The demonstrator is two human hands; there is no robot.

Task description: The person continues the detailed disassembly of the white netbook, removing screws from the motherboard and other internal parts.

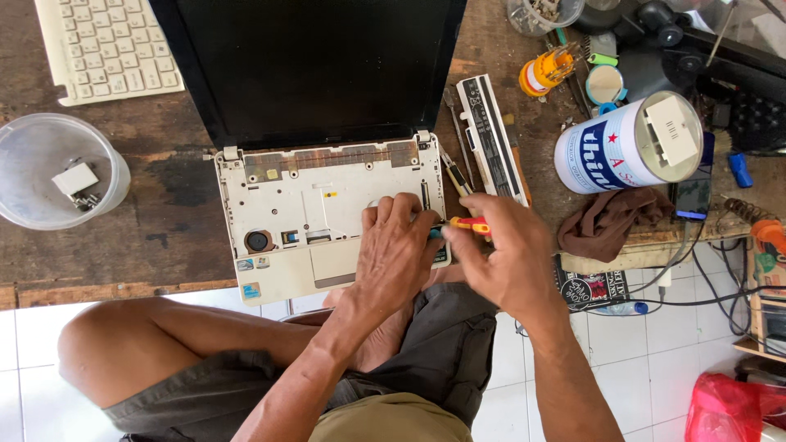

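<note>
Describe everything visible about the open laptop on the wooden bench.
The laptop is small and white, lying open, its dark screen tilted back. The keyboard is gone, exposing the bare tray with a round part and copper-coloured strip. The left hand presses its right front corner; the right hand holds a red-and-yellow screwdriver at that edge.

Worn dark wooden bench (pixel 164 196), white tiled floor (pixel 655 360), daylight.

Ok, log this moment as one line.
left hand: pressing on white laptop base | right hand: holding red-yellow screwdriver at base's right edge | keyboard: removed, set aside
</note>
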